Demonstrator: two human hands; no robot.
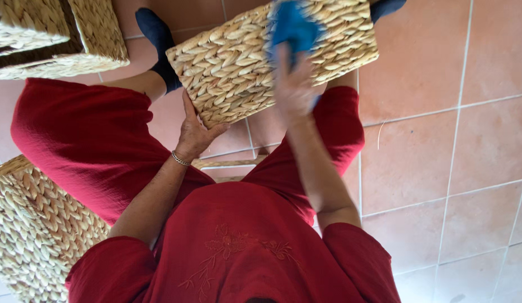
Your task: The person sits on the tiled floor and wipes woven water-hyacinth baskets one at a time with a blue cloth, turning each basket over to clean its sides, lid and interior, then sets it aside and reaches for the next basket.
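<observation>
Gripping the woven basket (pixel 238 62) at its six-o'clock corner, the left hand (pixel 195 130) steadies it. The right hand (pixel 292 84), blurred, presses a blue cloth (pixel 292 25) against its side, toward one o'clock.

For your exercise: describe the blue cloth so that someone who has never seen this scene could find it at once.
Start at the person in red clothes seated over the tiled floor. In front of their knees the left hand props up a woven basket. The blue cloth lies on its face under the right hand; it is the only bright blue, soft thing among straw-coloured baskets.
</observation>
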